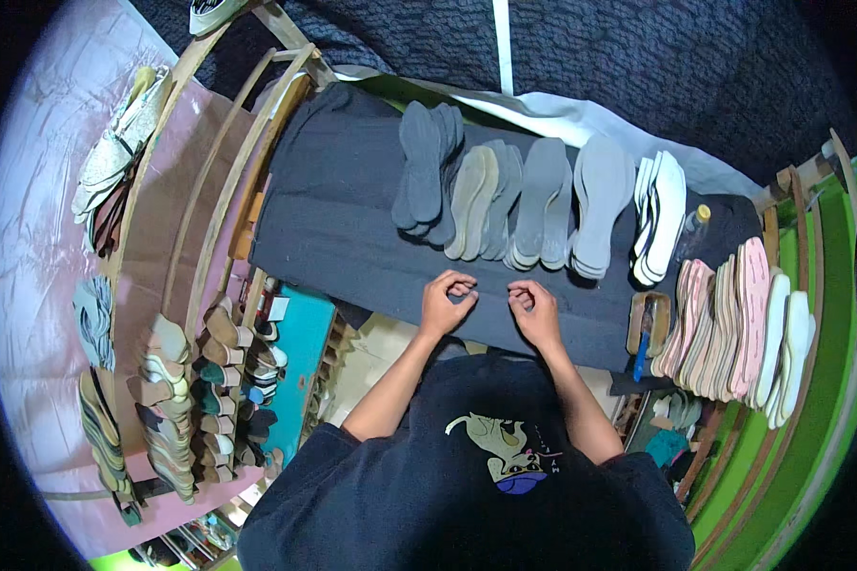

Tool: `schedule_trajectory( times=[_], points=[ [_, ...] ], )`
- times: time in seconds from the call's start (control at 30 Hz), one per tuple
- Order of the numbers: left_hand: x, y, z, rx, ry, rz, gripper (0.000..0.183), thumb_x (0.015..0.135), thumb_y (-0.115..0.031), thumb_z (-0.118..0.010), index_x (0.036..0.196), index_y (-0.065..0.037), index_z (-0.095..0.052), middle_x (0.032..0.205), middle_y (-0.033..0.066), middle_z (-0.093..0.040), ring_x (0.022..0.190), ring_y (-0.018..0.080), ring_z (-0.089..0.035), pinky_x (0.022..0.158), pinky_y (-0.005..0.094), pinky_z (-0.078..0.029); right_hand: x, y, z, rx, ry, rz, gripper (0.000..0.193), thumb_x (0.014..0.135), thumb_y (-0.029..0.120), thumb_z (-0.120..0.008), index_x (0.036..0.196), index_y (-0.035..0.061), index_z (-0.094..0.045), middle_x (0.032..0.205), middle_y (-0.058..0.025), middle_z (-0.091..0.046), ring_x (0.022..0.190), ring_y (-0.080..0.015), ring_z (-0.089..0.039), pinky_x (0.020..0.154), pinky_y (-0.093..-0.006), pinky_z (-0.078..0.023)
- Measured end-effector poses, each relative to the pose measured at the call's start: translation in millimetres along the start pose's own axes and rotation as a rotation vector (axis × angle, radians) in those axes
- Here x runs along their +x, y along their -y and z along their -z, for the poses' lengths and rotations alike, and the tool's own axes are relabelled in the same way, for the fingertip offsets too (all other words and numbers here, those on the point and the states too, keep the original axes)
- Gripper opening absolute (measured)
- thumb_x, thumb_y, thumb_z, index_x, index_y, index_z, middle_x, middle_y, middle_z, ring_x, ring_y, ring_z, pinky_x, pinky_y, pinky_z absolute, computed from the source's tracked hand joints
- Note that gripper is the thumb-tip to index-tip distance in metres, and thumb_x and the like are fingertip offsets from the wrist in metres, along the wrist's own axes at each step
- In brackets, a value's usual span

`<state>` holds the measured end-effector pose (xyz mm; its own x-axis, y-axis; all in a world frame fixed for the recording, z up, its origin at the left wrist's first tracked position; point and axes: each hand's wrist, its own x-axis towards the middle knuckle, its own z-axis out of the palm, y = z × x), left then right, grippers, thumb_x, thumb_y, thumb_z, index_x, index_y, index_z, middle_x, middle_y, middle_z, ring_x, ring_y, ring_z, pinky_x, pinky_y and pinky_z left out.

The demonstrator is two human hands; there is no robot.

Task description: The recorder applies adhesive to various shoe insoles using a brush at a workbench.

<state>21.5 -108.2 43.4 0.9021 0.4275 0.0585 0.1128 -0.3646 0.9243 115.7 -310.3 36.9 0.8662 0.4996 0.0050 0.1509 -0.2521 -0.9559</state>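
Observation:
My left hand [447, 303] rests on the dark cloth [352, 228] of the table, its fingers loosely curled and the thumb apart from them. To its right, my right hand [535, 312] lies in a similar half-curled pose. Neither hand holds anything, and a gap of bare cloth separates them. Just beyond them stand several stacks of insoles: dark grey insoles [419, 176], beige insoles [471, 205], mid-grey insoles [543, 200], light grey insoles [602, 200] and white insoles [665, 214]. The hands do not touch these stacks.
Pink-topped insoles [754, 305] and white ones [779, 357] line the right side. Nearby are a small tray [647, 324], a blue-handled tool [642, 354] and a yellow-capped bottle [699, 224]. Racks with shoe parts [167, 400] stand left, beside a teal surface [295, 352].

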Motion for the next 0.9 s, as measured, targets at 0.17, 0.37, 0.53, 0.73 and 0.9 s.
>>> schedule_trajectory(
  times=[0.17, 0.37, 0.53, 0.73, 0.9],
  points=[
    [12.4, 4.0, 21.3, -0.449, -0.051, 0.108, 0.017, 0.095, 0.002, -0.07, 0.111, 0.003, -0.071, 0.097, 0.0051, -0.071, 0.087, 0.0079, -0.067, 0.079, 0.0239, -0.055, 38.0, 47.4, -29.2, 0.271, 0.121, -0.09, 0.018, 0.097, 0.002, -0.069, 0.115, -0.0009, -0.07, 0.094, -0.0032, -0.071, 0.081, -0.008, -0.067, 0.073, -0.0231, -0.054],
    [42.3, 12.0, 59.9, -0.71, -0.079, 0.298, 0.023, 0.107, -0.014, -0.058, 0.122, 0.0, -0.068, 0.103, 0.0065, -0.071, 0.087, 0.0113, -0.068, 0.08, 0.0241, -0.055, 110.6, 88.0, -88.0, 0.445, 0.099, -0.163, 0.027, 0.1, 0.006, -0.068, 0.125, -0.002, -0.063, 0.095, -0.0025, -0.069, 0.075, -0.0065, -0.064, 0.065, -0.0235, -0.05],
    [59.4, 23.5, 87.1, -0.719, 0.241, 0.395, 0.036, 0.113, -0.029, -0.05, 0.132, -0.002, -0.064, 0.116, 0.008, -0.071, 0.099, 0.0158, -0.071, 0.091, 0.031, -0.057, 134.9, 84.9, -118.4, 0.398, 0.008, -0.204, 0.031, 0.097, 0.003, -0.072, 0.124, 0.0002, -0.056, 0.09, -0.0037, -0.068, 0.071, -0.0083, -0.065, 0.06, -0.0255, -0.051],
    [68.0, 27.0, 99.6, -0.85, 0.442, 0.414, 0.05, 0.115, -0.035, -0.044, 0.148, 0.001, -0.054, 0.137, 0.0143, -0.065, 0.118, 0.0254, -0.069, 0.102, 0.0393, -0.056, 126.2, 95.7, -124.6, 0.462, -0.126, -0.261, 0.028, 0.096, -0.001, -0.071, 0.121, -0.0008, -0.057, 0.082, -0.0029, -0.067, 0.069, -0.0094, -0.066, 0.061, -0.0249, -0.052],
    [73.5, 25.3, 92.3, -0.994, 0.442, 0.471, 0.057, 0.115, -0.043, -0.039, 0.145, 0.003, -0.052, 0.141, 0.0184, -0.062, 0.13, 0.0299, -0.062, 0.112, 0.0464, -0.049, 107.4, 112.4, -111.7, 0.431, -0.149, -0.309, 0.027, 0.095, -0.001, -0.072, 0.12, -0.0012, -0.062, 0.08, -0.0027, -0.069, 0.069, -0.0097, -0.067, 0.063, -0.0242, -0.052]
  ],
)
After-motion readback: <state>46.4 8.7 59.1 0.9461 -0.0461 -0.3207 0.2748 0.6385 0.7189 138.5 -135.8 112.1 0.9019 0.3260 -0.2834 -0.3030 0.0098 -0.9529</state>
